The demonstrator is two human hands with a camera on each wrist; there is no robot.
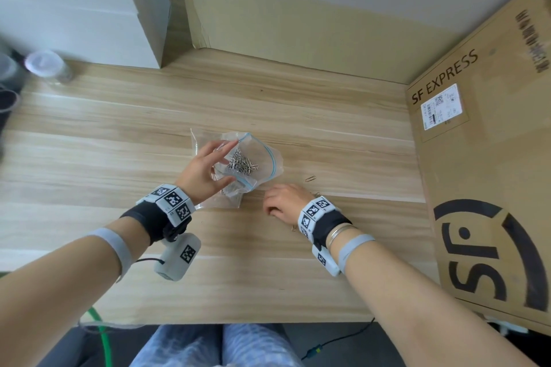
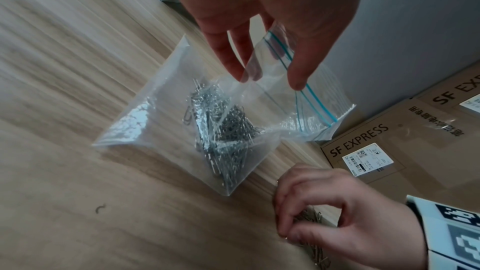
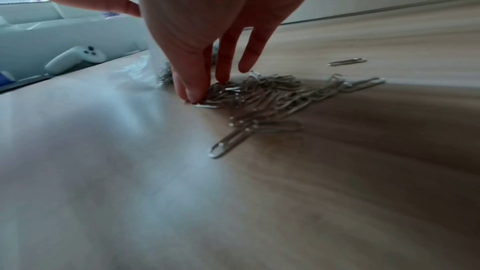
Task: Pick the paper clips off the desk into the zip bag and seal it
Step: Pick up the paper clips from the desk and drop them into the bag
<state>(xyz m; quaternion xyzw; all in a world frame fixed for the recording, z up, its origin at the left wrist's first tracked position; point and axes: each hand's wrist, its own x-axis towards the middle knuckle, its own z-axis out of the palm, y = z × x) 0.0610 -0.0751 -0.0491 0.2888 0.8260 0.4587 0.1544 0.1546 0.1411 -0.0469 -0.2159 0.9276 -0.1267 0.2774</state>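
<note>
From the head view, a cardboard box (image 1: 489,176) printed "SF EXPRESS" stood at the right of the wooden surface (image 1: 119,134), while the left hand (image 1: 205,171) pinched the mouth of the clear zip bag (image 1: 253,158) and one loose clip (image 1: 310,179) lay just beyond the right hand (image 1: 284,202). The left wrist view showed that grip narrow on the blue-striped zip edge (image 2: 298,81), silver clips heaped inside the bag below the fingertips. The right wrist view showed the right grip narrow, fingertips (image 3: 192,91) pinching at the near edge of the paper clip pile (image 3: 265,98) on the surface.
</note>
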